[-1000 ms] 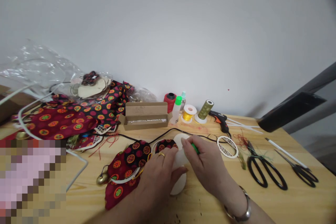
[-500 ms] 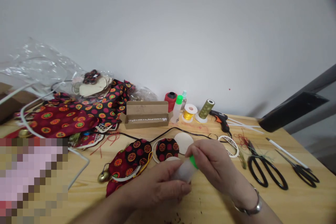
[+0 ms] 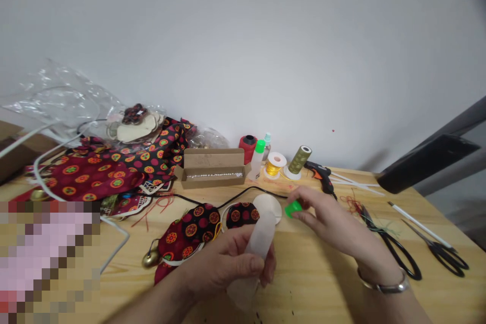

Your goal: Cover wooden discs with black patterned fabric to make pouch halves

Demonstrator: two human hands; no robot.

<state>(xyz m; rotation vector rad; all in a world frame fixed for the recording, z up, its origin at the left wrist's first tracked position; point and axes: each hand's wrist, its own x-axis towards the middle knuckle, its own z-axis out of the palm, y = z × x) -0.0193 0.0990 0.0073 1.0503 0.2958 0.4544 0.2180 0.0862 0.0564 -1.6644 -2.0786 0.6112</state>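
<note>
My left hand (image 3: 239, 258) is wrapped round a translucent white glue bottle (image 3: 262, 235), which leans to the right with its uncapped top upward. A green cap (image 3: 293, 208) is pinched between the thumb and fingers of my right hand (image 3: 319, 215), apart from the bottle and to its right. Behind the bottle lie a pale round disc (image 3: 270, 206) and a dark patterned fabric circle (image 3: 241, 213). Left of my left hand are red and black patterned fabric pieces (image 3: 190, 230) with a brass bell (image 3: 151, 257).
An open cardboard box (image 3: 212, 177) of small beads stands at the back. Beside it are a second green-capped bottle (image 3: 256, 162), a yellow cord spool (image 3: 274, 166), an olive thread spool (image 3: 299, 160) and a glue gun (image 3: 322, 176). Large scissors (image 3: 398, 250) and smaller scissors (image 3: 442, 253) lie right.
The green cap has come off the bottle. My right hand has moved up and right with it, while my left hand still holds the bottle, now tilted more upright.
</note>
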